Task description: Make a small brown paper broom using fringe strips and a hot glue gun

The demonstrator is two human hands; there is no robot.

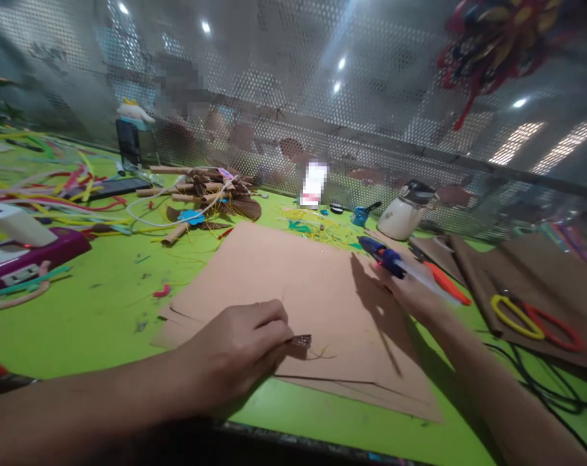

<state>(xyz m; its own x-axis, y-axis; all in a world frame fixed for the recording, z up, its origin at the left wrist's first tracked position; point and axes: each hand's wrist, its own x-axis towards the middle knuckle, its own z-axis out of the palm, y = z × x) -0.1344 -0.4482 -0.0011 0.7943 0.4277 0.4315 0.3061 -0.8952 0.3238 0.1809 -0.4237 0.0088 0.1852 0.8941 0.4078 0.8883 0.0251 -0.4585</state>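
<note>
My left hand (239,349) pinches a small dark piece (301,340) flat against the brown paper (293,291); my right hand (409,288), blurred, seemingly grips the glue gun (387,255) clear of it.

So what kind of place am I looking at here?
Most likely a craft workbench. A green table holds brown paper sheets, scissors and scattered coloured strips. The right hand holds a blue glue gun, and the left hand pinches a small dark piece.
</note>
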